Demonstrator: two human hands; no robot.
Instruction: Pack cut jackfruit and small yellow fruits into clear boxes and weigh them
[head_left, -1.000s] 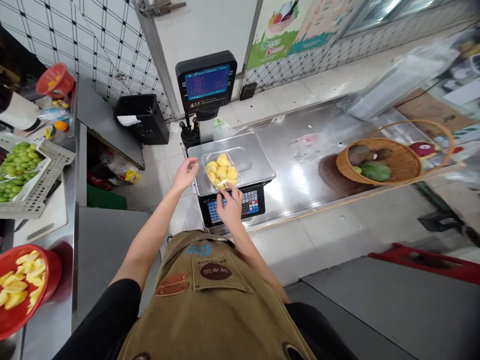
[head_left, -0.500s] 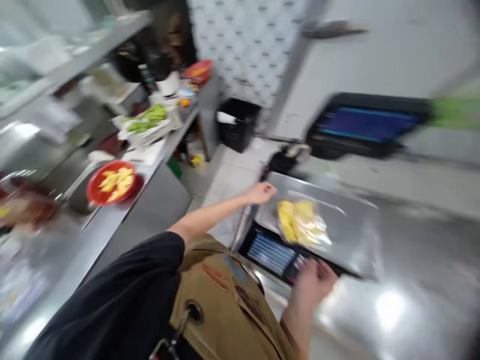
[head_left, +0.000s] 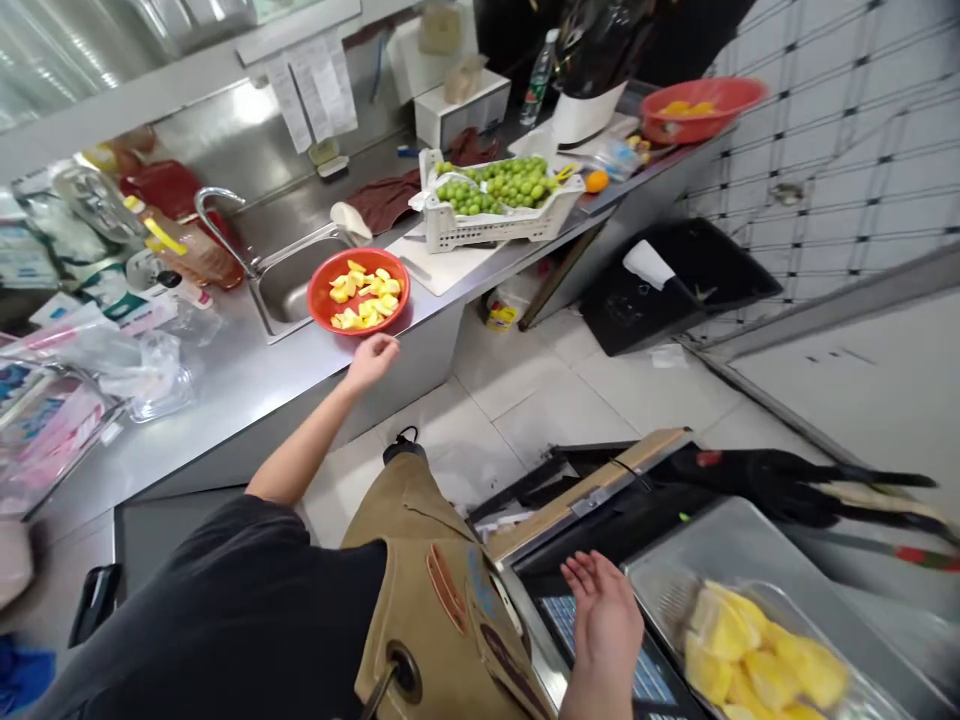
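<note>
My left hand (head_left: 370, 364) reaches to the counter's front edge, just below the red bowl (head_left: 321, 312). Its fingers are loosely bent, with nothing visible in them; whether it touches the bowl I cannot tell. Cut yellow fruit pieces (head_left: 365, 296) lie in that bowl. Low on the right, my right hand (head_left: 606, 612) hovers palm up over the scale's keypad and display (head_left: 652, 680), fingers slightly curled and empty. Beside it, the scale's metal pan (head_left: 739, 540) carries a clear plastic box (head_left: 862, 712) of larger yellow fruit pieces (head_left: 772, 660).
A sink (head_left: 289, 290) with a tap lies behind the bowl. To its right are a white cutting board (head_left: 457, 268) and a white crate (head_left: 495, 232) of green fruit. Another red bowl (head_left: 705, 112) stands farther back. A black bin (head_left: 637, 300) sits on the tiled floor.
The view has swung left toward the counter. My left hand has gone from beside the scale pan to the red bowl. My right hand has stayed by the scale and turned palm up.
</note>
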